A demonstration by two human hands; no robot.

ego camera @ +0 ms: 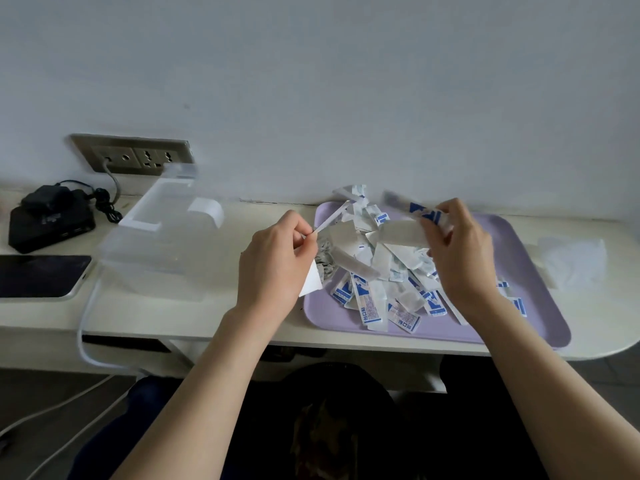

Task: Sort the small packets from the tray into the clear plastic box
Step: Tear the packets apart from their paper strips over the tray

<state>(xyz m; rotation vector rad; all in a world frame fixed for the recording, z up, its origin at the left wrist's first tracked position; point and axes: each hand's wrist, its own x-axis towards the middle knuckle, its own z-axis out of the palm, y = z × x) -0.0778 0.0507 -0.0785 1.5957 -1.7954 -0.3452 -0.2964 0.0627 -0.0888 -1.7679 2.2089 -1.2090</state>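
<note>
A lilac tray (540, 306) on the white desk carries a heap of small white-and-blue packets (374, 271). My left hand (277, 261) hovers over the tray's left edge, pinching a thin white packet (332, 218) between thumb and fingertips, with another white piece (311, 282) under the palm. My right hand (457, 251) is above the heap, its fingers closed on a few packets (415, 216) with blue print. The clear plastic box (156, 244) stands to the left of the tray, its lid raised toward the wall.
A black device with a charger (48, 220) and a dark tablet (38, 275) lie at the far left. A wall socket panel (135, 155) sits behind the box, with a white cable (86, 327) hanging off the desk's front edge. A crumpled clear bag (575, 261) lies right of the tray.
</note>
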